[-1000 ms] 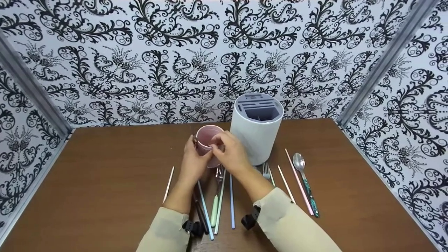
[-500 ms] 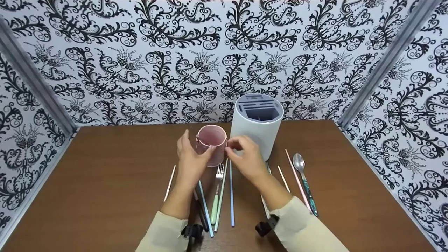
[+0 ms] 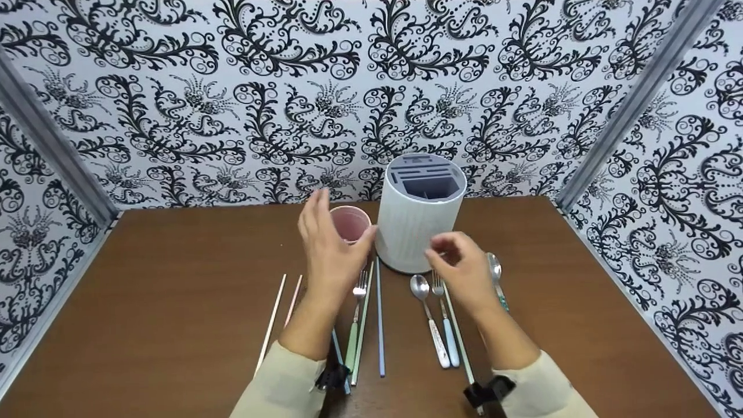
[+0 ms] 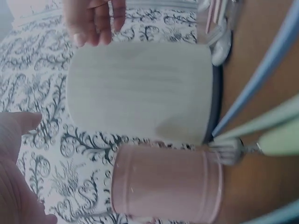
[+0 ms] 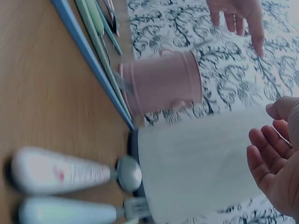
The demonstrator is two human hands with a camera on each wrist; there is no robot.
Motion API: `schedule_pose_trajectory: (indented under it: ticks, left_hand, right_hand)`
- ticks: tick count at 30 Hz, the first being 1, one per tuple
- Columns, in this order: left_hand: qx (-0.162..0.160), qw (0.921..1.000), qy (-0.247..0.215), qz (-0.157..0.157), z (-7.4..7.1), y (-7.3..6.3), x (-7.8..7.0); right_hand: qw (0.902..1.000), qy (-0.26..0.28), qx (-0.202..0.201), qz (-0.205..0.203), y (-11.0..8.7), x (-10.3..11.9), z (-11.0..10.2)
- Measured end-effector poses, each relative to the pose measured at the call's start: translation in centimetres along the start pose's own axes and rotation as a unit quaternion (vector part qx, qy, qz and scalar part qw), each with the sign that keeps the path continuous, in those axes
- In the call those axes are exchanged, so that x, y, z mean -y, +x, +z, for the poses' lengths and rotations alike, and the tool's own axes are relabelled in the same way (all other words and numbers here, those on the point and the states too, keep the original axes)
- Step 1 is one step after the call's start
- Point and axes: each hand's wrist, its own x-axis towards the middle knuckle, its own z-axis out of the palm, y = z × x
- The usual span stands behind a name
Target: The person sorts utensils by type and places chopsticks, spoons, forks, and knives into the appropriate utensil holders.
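Note:
The pink cup (image 3: 350,224) stands upright near the back of the table. My left hand (image 3: 329,251) is raised in front of it with fingers straight and thumb spread; the left wrist view shows a gap between that hand and the cup. To the cup's right is a tall white utensil holder (image 3: 411,235) with a slotted grey top. My right hand (image 3: 462,271) hovers before the holder's right side, its fingers loosely curled around nothing. Below it lie a fork (image 3: 446,325) with a light blue handle and a spoon (image 3: 430,322) with a patterned white handle.
A green-handled fork (image 3: 354,325) lies in front of the cup, next to a blue chopstick (image 3: 380,319) and a pale green one. More chopsticks lie at left. Behind my right hand another spoon (image 3: 495,269) shows partly. Patterned walls (image 3: 232,116) enclose the table.
Both hands have come off the pink cup. The right hand moved right, past the front of the white holder, uncovering the spoon and fork there. The left hand's fingers straightened and rose.

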Motion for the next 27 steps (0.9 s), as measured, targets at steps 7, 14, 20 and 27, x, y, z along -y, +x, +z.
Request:
schedule_pose_trajectory:
  ticks: [7, 14, 20, 27]
  left_hand:
    - [0.039, 0.9976, -0.041, 0.041, 2.1, -0.4, -1.4]
    - [0.082, 0.9886, -0.123, -0.029, 5.2, -1.2, -2.3]
    - [0.100, 0.9804, -0.142, -0.093, 7.4, -2.0, -2.9]
    - [0.097, 0.9795, -0.134, -0.115, 8.5, -1.9, -2.5]
  right_hand:
    - [0.9978, 0.012, -0.032, 0.057, -0.4, -1.8, -2.9]
    - [0.9961, 0.008, -0.044, 0.076, -1.0, -3.6, -5.7]
    - [0.9929, -0.034, -0.030, 0.110, -1.5, -5.3, -7.9]
    - [0.9872, -0.080, 0.000, 0.138, -1.4, -6.3, -9.7]
